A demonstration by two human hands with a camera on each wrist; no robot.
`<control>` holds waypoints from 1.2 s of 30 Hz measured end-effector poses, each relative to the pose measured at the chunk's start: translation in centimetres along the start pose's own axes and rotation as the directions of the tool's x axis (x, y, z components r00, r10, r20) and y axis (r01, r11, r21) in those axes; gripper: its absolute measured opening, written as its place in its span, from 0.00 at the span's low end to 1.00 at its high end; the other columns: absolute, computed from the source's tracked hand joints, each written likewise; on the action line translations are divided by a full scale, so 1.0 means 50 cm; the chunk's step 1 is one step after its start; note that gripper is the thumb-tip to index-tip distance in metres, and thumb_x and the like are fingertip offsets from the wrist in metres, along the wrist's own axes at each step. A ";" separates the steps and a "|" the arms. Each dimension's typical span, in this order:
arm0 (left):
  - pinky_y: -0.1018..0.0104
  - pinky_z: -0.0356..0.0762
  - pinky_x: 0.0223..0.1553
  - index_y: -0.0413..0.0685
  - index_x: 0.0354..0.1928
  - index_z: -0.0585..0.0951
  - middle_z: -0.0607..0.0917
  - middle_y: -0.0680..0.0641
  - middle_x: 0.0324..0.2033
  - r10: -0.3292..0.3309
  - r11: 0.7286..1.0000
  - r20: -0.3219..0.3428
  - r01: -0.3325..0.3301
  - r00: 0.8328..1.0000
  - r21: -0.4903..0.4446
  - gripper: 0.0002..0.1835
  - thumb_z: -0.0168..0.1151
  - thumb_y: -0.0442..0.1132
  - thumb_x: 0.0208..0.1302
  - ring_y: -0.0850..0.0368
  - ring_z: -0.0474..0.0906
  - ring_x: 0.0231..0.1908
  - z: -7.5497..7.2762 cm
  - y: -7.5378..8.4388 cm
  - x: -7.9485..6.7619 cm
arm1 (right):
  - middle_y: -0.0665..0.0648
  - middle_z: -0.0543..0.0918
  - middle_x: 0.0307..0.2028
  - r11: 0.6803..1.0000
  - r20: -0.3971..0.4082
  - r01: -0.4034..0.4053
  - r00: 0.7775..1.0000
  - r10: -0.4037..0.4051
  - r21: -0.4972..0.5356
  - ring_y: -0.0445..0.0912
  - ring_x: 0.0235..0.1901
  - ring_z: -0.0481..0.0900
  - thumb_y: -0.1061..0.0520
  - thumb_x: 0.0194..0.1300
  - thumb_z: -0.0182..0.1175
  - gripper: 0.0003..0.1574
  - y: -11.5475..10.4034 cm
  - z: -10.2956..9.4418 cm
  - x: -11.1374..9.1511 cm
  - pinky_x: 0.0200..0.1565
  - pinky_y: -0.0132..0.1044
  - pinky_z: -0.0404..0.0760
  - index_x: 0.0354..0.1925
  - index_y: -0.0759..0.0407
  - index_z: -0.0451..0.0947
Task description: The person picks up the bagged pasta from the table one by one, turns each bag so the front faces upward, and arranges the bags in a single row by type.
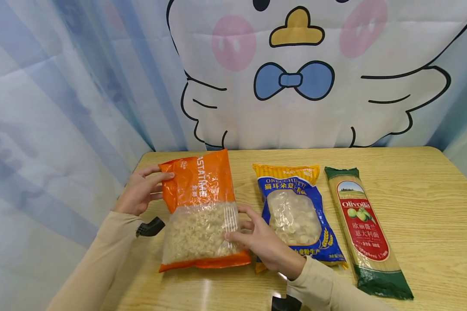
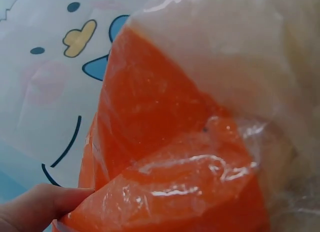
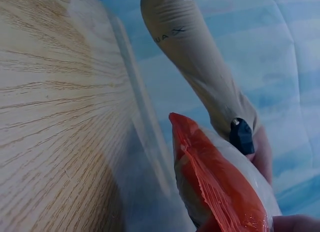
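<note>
An orange bag of small pasta [image 1: 202,233] with a see-through lower part is held between both hands over the left side of the table. My left hand [image 1: 140,192] pinches its upper left edge, thumb in front. At the lower right edge, my right hand [image 1: 262,242] grips it with the thumb on the front. The left wrist view has the orange film [image 2: 150,112] up close, creased beside the thumb [image 2: 45,204]. In the right wrist view the bag's orange bottom seam [image 3: 215,187] stands off the tabletop.
Right of the held bag lies a blue and yellow bag of orecchiette [image 1: 295,216], partly behind the right hand. A long pack of spaghetti [image 1: 367,233] with green ends lies farther right on the wooden table [image 1: 432,207]. A cartoon-print curtain [image 1: 295,121] hangs behind.
</note>
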State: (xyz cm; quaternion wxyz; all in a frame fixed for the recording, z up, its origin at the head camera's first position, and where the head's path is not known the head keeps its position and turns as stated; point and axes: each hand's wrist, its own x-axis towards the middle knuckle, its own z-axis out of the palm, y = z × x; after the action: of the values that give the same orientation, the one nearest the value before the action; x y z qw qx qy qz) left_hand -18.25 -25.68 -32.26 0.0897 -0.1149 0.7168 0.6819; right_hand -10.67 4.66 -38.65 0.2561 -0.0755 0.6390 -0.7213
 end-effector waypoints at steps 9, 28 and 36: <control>0.64 0.87 0.38 0.40 0.76 0.55 0.86 0.58 0.31 -0.021 0.998 -0.009 0.022 1.000 0.057 0.44 0.68 0.43 0.65 0.61 0.88 0.31 0.003 -0.017 0.024 | 0.64 0.80 0.50 1.000 0.019 0.003 1.000 -0.003 -0.003 0.46 0.35 0.81 0.61 0.63 0.67 0.43 -0.001 0.004 0.001 0.35 0.35 0.78 0.71 0.55 0.58; 0.65 0.87 0.34 0.41 0.73 0.62 0.86 0.54 0.30 -0.052 0.992 -0.074 0.060 0.996 0.112 0.40 0.69 0.43 0.64 0.62 0.87 0.28 0.018 -0.065 0.056 | 0.69 0.73 0.54 0.997 0.011 -0.043 0.999 0.043 -0.061 0.48 0.37 0.80 0.67 0.62 0.63 0.43 0.013 0.009 0.005 0.37 0.35 0.81 0.71 0.60 0.57; 0.65 0.87 0.37 0.38 0.72 0.60 0.86 0.40 0.43 -0.048 0.986 -0.061 0.057 0.997 0.155 0.37 0.64 0.43 0.68 0.63 0.86 0.30 0.021 -0.078 0.068 | 0.69 0.72 0.57 0.989 0.000 0.010 1.000 -0.010 -0.147 0.53 0.50 0.78 0.69 0.58 0.63 0.45 0.010 0.011 0.000 0.48 0.41 0.81 0.71 0.65 0.56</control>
State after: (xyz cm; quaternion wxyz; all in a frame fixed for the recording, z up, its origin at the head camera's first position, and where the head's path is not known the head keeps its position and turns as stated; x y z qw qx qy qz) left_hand -20.42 -24.93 -37.04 0.0961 -0.1457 0.7670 0.6175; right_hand -10.27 4.15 -39.05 0.2460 -0.0972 0.6902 -0.6736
